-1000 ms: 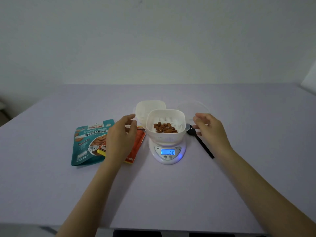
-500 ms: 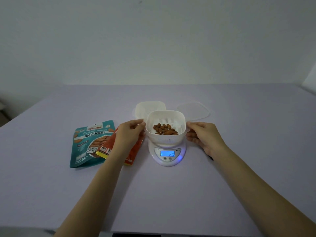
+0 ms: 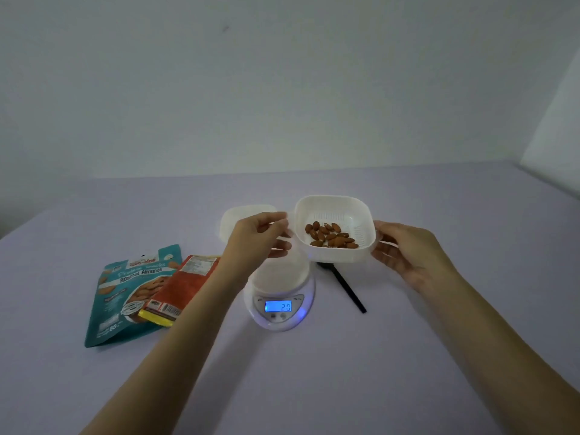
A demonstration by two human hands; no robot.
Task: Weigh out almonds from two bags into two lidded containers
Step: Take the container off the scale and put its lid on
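Observation:
A white container (image 3: 340,255) with several almonds (image 3: 330,235) in it hangs in the air, up and to the right of the white scale (image 3: 280,321). My left hand (image 3: 255,243) pinches its left rim tab and my right hand (image 3: 408,251) holds its right side. The scale's pan is bare and its blue display reads 20. A second white container (image 3: 233,219) stands behind my left hand, partly hidden. A teal almond bag (image 3: 120,304) lies at the left with an orange bag (image 3: 185,284) overlapping it.
A black spoon (image 3: 346,288) lies on the table right of the scale, its bowl under the lifted container. The pale table (image 3: 314,378) stretches wide in front and to the right. A wall stands behind the far edge.
Both hands closed in on the container's sides, then lifted it off the scale and carried it up and to the right. The clear lid behind it is now hidden.

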